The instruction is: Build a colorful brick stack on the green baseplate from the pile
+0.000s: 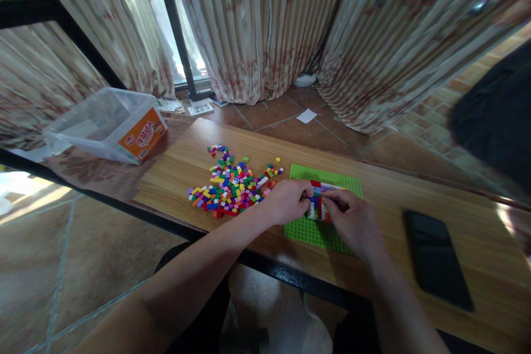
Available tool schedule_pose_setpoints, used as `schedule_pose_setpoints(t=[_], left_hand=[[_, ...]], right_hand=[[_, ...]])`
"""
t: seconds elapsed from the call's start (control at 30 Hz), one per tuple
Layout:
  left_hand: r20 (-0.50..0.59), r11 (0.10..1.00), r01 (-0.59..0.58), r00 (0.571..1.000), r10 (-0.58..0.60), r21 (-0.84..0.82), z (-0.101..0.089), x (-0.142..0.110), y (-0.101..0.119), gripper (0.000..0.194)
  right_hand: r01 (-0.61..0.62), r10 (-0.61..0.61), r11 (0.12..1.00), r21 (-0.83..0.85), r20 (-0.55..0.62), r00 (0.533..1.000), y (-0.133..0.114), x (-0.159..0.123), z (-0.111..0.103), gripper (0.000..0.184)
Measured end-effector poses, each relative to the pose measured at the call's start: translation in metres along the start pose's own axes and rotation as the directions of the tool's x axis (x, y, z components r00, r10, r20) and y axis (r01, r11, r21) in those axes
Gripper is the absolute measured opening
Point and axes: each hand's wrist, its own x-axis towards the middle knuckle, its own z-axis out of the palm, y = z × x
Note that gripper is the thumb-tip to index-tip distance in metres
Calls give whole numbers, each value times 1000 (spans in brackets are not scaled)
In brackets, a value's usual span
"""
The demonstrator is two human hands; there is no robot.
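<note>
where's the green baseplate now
In the head view, the green baseplate lies right of centre on the wooden tabletop, under the left hand and right hand, right of the loose bricks.

Left hand (292, 202) and right hand (354, 220) at a multicoloured toy-brick build (319, 208)
Green studded baseplate (309, 233) beneath both; loose bricks (237, 186) left of the left hand, black phone (437, 260) right of the right.
</note>
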Motion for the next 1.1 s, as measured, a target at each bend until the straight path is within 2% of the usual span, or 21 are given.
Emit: schedule_pose_setpoints(t=[0.4, 0.73, 1.1], left_hand=[[-19, 992, -113, 994, 112, -60, 3, 2, -3, 22], [-50, 982, -113, 993, 106, -154, 5, 1, -5, 21], [-47, 983, -137, 990, 132, -120, 3, 2, -1, 22]], right_hand=[[13, -13, 1000, -27, 1, 1000, -2, 0, -1, 19], [8, -8, 999, -34, 4, 1000, -2, 0, -1, 20], [2, -1, 999, -46, 15, 1000, -2, 1, -1, 20]])
